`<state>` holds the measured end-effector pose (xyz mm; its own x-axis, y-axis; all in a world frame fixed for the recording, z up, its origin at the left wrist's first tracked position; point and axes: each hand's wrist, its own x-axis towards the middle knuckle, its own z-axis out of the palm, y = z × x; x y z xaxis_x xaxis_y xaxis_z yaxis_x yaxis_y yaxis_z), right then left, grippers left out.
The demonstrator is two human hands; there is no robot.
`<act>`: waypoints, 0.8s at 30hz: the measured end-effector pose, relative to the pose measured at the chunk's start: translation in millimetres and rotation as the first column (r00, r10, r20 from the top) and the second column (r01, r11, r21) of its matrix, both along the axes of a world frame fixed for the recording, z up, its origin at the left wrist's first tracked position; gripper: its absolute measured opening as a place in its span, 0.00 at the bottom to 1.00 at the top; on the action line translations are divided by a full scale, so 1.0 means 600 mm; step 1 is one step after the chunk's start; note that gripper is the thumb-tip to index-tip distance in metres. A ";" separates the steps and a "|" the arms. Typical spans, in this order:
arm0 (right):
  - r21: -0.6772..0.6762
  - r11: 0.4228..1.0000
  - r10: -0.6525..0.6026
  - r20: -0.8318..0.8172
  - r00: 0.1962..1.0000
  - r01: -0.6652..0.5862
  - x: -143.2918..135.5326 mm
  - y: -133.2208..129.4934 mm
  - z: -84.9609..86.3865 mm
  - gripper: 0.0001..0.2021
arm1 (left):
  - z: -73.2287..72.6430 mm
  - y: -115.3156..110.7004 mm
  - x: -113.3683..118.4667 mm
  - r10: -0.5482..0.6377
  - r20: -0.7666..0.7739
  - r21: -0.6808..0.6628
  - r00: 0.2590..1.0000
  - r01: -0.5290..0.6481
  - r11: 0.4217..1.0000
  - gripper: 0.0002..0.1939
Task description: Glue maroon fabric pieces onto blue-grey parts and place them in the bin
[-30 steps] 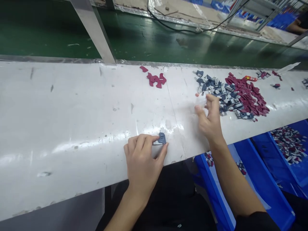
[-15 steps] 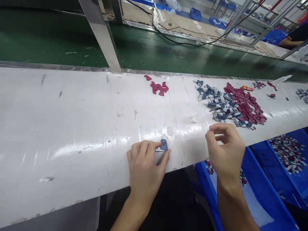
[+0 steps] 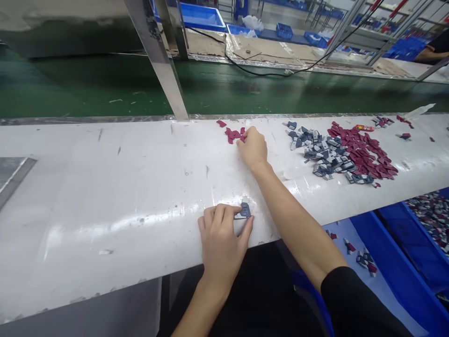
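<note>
My left hand [image 3: 224,234] rests on the white work surface [image 3: 140,187], its thumb and fingers closed round a small blue-grey and white plastic part [image 3: 245,210]. That part lies near the front edge, with its left side hidden by my fingers. My right hand [image 3: 254,146] is stretched out to a small cluster of flat maroon pieces [image 3: 233,135] near the back edge. Its thumb and index finger pinch at the cluster's right side, on a maroon piece [image 3: 242,133] that is partly covered by the fingertips.
Right of my arm lies a heap of blue-grey and white parts [image 3: 324,152] beside a larger maroon pile [image 3: 368,154]. Blue bins [image 3: 372,234] holding parts stand below the front edge. A metal post [image 3: 168,70] rises at the back. Another person's arm [image 3: 430,55] shows far right.
My right hand has moved left and away from me, from beside the blue-grey heap to the small maroon cluster. My left hand keeps its hold on the part. The view has shifted slightly.
</note>
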<state>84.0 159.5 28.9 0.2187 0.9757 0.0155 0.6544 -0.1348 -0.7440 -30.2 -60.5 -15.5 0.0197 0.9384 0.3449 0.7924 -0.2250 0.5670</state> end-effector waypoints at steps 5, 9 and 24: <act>-0.013 0.994 0.100 -0.272 0.957 -0.108 0.033 -0.083 0.001 0.05 | 0.005 0.001 0.005 0.008 0.008 0.011 1.000 -0.008 1.000 0.08; -0.086 0.984 0.079 -0.590 0.804 -0.159 0.081 -0.206 0.012 0.16 | 0.007 0.001 0.007 0.005 0.022 0.023 1.000 -0.006 1.000 0.10; -0.277 0.930 0.013 -0.631 0.776 -0.241 0.098 -0.289 0.001 0.22 | 0.002 0.002 0.009 0.009 0.019 0.034 1.000 -0.010 0.999 0.10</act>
